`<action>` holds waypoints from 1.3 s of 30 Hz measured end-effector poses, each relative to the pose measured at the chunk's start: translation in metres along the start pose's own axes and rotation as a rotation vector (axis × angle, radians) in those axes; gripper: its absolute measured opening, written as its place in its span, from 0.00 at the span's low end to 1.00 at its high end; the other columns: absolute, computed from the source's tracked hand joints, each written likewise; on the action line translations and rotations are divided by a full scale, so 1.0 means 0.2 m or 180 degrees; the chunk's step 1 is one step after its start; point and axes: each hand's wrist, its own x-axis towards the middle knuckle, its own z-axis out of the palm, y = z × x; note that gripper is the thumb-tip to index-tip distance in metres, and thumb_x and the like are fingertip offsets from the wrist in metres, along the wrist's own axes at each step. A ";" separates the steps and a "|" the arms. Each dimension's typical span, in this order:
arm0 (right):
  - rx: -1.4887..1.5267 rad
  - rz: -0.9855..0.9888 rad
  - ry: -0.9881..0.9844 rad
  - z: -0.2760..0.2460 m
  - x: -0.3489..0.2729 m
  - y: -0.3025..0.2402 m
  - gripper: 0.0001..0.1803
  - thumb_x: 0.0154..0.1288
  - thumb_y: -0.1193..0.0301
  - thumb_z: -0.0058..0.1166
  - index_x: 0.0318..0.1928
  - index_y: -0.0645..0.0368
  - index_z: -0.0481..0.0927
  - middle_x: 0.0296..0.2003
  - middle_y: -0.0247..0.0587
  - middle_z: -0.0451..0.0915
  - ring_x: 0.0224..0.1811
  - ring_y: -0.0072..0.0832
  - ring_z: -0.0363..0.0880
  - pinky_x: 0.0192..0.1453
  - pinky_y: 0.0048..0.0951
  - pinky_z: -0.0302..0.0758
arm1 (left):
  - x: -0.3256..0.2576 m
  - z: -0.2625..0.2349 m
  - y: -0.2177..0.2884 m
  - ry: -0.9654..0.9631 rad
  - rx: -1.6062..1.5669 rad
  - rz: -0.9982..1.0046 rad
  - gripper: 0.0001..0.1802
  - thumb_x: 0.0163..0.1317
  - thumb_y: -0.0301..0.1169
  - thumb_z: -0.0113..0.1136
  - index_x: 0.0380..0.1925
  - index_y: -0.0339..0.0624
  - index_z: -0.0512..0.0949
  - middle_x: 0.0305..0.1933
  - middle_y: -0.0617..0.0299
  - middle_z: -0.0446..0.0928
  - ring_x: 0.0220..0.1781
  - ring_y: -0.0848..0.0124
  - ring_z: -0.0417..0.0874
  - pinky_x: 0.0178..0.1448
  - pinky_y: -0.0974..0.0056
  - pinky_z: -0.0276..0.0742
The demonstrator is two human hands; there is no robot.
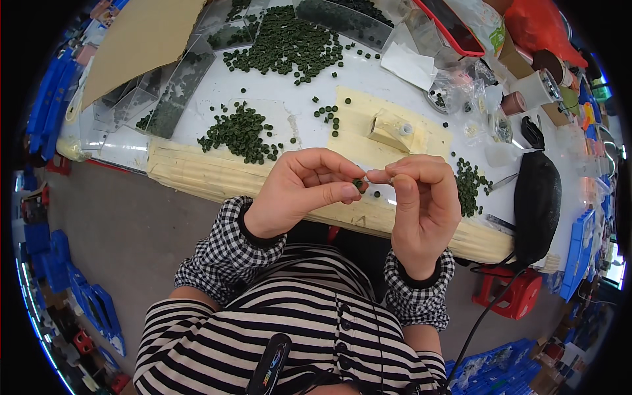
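Note:
My left hand [296,191] pinches a small dark green ring-shaped piece [359,185] between thumb and forefinger, above the table's near edge. Close beside it, my right hand [426,214] is closed in a pinch. A thin, light bit shows near its fingertips, too small to name. One loose green piece [376,194] lies just below the fingers. To the left of my hands is a heap of similar green pieces [238,135], and a smaller heap [468,185] lies to the right. A tape-wrapped block [392,131] with a pale round top stands beyond my hands.
A large spread of green pieces [283,43] covers the far table, beside clear plastic trays [181,85] and a cardboard sheet [141,39]. At the right lie a black pouch [538,204], tweezers [504,182] and plastic bags. A red-edged phone [454,26] is at the back.

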 end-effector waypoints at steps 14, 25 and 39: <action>-0.2107 -0.0791 0.1045 -0.11 0.14 0.16 0.02 0.62 0.79 0.60 0.34 0.63 0.79 0.29 0.40 0.77 0.32 0.34 0.78 0.38 0.30 0.74 | 0.01 0.01 -0.03 0.0418 0.0569 0.0661 0.11 0.59 0.13 0.63 0.42 0.30 0.78 0.42 0.53 0.83 0.45 0.70 0.85 0.54 0.67 0.82; -0.2623 -0.0764 0.0612 -0.10 0.10 0.17 0.12 0.57 0.79 0.64 0.43 0.61 0.84 0.34 0.42 0.78 0.37 0.36 0.77 0.40 0.32 0.74 | 0.00 0.01 -0.03 0.0561 0.1066 0.0858 0.11 0.58 0.13 0.64 0.42 0.29 0.78 0.42 0.52 0.83 0.47 0.68 0.86 0.55 0.66 0.83; -0.1129 -0.0248 -0.0052 0.05 -0.10 0.04 0.19 0.52 0.83 0.64 0.47 0.61 0.86 0.33 0.38 0.79 0.34 0.31 0.75 0.38 0.28 0.72 | 0.00 0.03 -0.02 0.0484 0.1124 0.1157 0.11 0.59 0.16 0.64 0.43 0.31 0.83 0.43 0.54 0.83 0.45 0.70 0.85 0.52 0.69 0.82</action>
